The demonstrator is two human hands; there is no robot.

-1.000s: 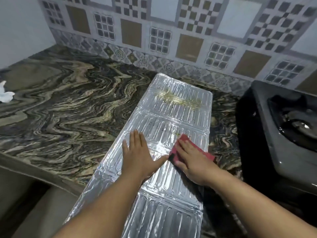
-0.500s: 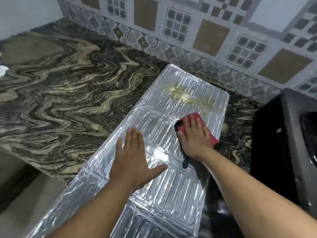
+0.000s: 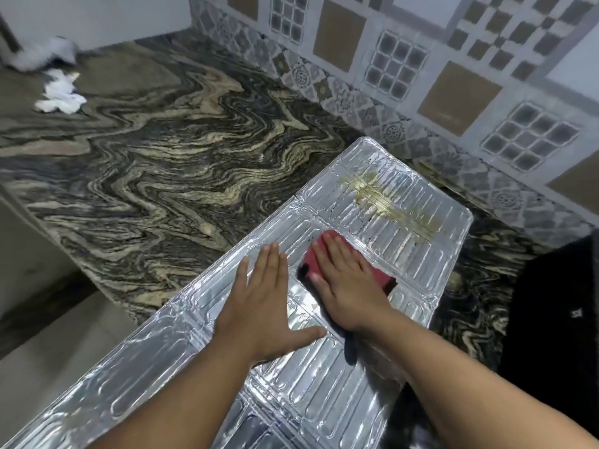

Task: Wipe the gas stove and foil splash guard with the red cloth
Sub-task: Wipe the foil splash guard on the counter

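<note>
Currently the foil splash guard (image 3: 372,367) lies flat on the marbled countertop (image 3: 146,163), unfolded into embossed panels that run from the near left to the far right. The left hand (image 3: 259,306) rests palm-down on a middle panel, its 4 fingers close together and the thumb spread out to the right; it appears to steady the sheet. The right hand (image 3: 346,286) presses flat on the red cloth (image 3: 382,280), fingers extended and slightly apart, with nothing pinched. The cloth sits on the guard just near the fold that leads to the farthest panel.

Progress assessment: the farthest panel carries a yellowish greasy streak (image 3: 389,202) and several dark specks, well ahead of the cloth, so that area is judged not yet wiped. The panels under and near the hands look bright and free of visible residue, though glare makes this uncertain. The gas stove (image 3: 557,319) shows only as a dark body at the right edge; its condition cannot be determined, and it is not in contact with the cloth. A crumpled white tissue (image 3: 60,95) lies at the far left, well apart from the work.
</note>
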